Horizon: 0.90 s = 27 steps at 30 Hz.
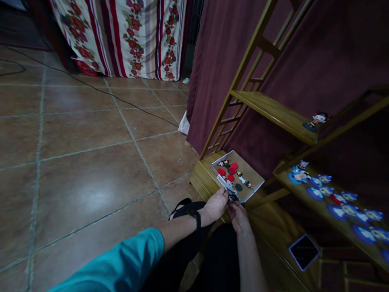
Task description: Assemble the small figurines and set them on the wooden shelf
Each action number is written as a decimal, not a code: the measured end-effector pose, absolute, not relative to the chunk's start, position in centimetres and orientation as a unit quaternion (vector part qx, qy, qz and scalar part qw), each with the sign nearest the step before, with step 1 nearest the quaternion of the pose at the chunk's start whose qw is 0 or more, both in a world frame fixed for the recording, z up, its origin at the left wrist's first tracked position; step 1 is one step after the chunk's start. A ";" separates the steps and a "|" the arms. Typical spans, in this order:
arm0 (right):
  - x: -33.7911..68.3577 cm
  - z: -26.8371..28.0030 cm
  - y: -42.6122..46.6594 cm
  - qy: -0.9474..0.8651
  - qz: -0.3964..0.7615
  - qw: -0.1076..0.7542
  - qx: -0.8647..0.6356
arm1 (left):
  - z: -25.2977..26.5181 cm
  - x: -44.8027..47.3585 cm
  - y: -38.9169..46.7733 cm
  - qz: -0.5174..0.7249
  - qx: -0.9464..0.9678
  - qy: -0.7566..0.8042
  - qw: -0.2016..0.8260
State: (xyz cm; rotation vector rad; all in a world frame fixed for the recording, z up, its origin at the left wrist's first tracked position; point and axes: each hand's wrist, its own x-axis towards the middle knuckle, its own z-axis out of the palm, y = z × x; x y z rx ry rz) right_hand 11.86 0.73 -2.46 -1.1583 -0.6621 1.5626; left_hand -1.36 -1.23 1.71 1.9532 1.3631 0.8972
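Note:
My left hand (217, 203), with a dark band on its wrist, is closed at the near edge of a shallow cardboard box (257, 188). Beside it, my right hand (238, 216) has its fingers bent in at the same edge. Between the fingertips of both hands is a small dark figurine (232, 196), partly hidden by them. Several small figurines lie in the box, one with a white body (242, 179). Red round bases (234, 166) and a dark round base (239, 187) lie loose among them.
The box rests on the low level of a wooden shelf unit (275, 110). A single figurine (316, 121) stands on the upper shelf. Several blue-and-white figurines (345, 211) line the right shelf, above a phone (304, 252). A black cable (117, 97) crosses the tiled floor.

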 end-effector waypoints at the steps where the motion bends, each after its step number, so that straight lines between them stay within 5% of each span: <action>1: 12.0 -2.5 0.7 -0.281 0.651 0.513 -0.484 | 1.6 -1.3 -1.3 0.348 0.733 0.506 0.292; 17: 11.5 -1.8 0.4 -0.262 0.658 0.523 -0.474 | 0.3 -1.4 -0.1 0.411 0.652 0.537 0.343; 27: 11.4 -0.5 0.1 -0.255 0.662 0.552 -0.438 | -0.8 -1.3 1.0 0.502 0.549 0.483 0.462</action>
